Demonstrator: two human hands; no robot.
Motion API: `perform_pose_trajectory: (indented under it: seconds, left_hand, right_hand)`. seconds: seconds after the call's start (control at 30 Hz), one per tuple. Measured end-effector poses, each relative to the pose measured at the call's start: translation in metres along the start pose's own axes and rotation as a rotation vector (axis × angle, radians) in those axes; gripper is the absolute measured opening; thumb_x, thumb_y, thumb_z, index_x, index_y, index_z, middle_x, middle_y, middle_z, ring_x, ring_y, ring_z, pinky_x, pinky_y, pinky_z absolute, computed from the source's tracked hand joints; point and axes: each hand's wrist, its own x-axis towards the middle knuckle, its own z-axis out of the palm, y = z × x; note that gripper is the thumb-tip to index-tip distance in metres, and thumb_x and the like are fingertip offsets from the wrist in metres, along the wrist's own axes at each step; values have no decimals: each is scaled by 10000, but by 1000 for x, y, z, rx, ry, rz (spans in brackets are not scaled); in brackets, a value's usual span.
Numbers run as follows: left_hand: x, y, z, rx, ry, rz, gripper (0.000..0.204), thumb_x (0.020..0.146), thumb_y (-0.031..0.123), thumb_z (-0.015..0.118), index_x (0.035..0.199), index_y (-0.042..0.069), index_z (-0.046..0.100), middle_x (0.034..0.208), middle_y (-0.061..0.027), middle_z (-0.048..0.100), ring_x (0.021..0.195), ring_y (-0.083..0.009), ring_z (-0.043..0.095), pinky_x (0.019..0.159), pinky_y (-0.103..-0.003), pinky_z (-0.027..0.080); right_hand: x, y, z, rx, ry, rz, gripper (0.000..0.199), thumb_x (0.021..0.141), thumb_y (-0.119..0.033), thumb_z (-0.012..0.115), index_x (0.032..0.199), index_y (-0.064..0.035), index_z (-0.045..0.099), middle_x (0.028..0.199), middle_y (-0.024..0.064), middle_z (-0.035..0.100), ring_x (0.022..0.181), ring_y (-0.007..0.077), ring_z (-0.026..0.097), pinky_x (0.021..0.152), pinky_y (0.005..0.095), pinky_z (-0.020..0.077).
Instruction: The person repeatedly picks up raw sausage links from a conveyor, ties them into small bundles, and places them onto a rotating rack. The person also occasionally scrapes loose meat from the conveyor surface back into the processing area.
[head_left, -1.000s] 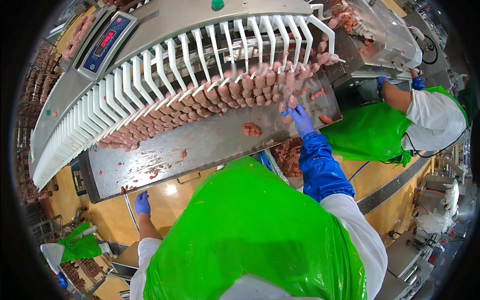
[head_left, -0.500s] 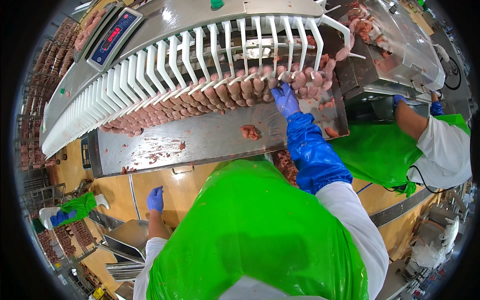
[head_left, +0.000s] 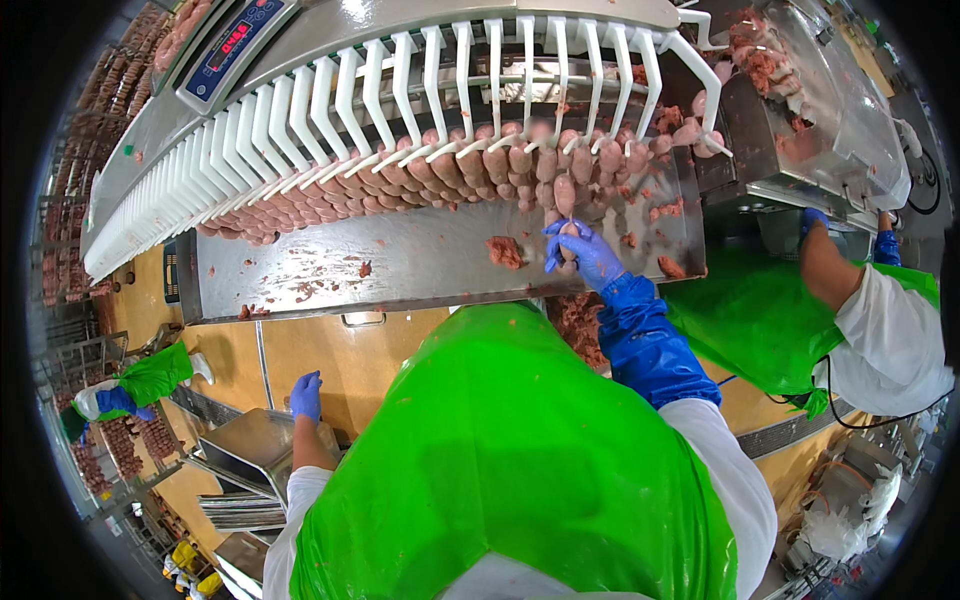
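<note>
Many pink sausages [head_left: 470,165] are already hung along the white comb rack [head_left: 330,110]. One sausage [head_left: 566,235] is pinched in the closed right hand [head_left: 580,255] just below it; meat scraps [head_left: 505,250] remain on the steel surface [head_left: 400,265]. Nothing is held by the left hand [head_left: 306,395], lowered with fingers loose.

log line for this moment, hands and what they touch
right hand: gripping a sausage link hanging from white rack | left hand: down at side, empty | steel tray: meat scraps
</note>
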Motion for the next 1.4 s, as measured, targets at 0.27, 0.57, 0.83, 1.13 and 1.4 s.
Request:
perform_pose_trajectory:
  seconds: [0.27,0.57,0.83,1.13,1.4]
  left_hand:
    - [27,56,10,55,-50,96,315,946,182,574,1183,2,678,1078,-120,713,978,-175,651,887,-293,486]
    - [30,97,29,144,-76,201,302,930,181,608,1168,11,685,1075,-117,721,967,-186,658,889,-298,489]
    - [17,27,30,85,-66,111,310,936,216,598,1163,26,688,967,-90,709,847,-146,635,747,-280,490]
    - [6,25,39,18,-63,56,304,933,205,598,1151,12,686,1012,-103,715,931,-164,649,818,-292,493]
    - [-6,42,41,26,-43,81,308,923,181,598,1150,-9,683,1040,-109,717,948,-168,642,872,-296,490]
  right_hand:
    - [-29,-15,24,-90,-28,78,409,928,-160,626,1271,29,509,1051,85,654,1000,199,644,1001,357,475]
    - [-11,4,-3,-418,299,-313,388,921,-95,672,1283,-24,552,1147,45,633,1047,133,585,945,296,470]
    - [17,-40,-33,-513,500,-564,302,923,-89,665,1213,-22,614,1070,25,650,958,114,602,868,259,488]
    - [69,-46,-17,-862,421,-514,667,840,-298,766,1359,-4,469,1261,163,586,1066,300,602,947,392,480]
    - [28,-38,-36,-646,480,-451,452,864,-209,741,1236,-11,578,1041,79,661,900,158,612,818,312,510]
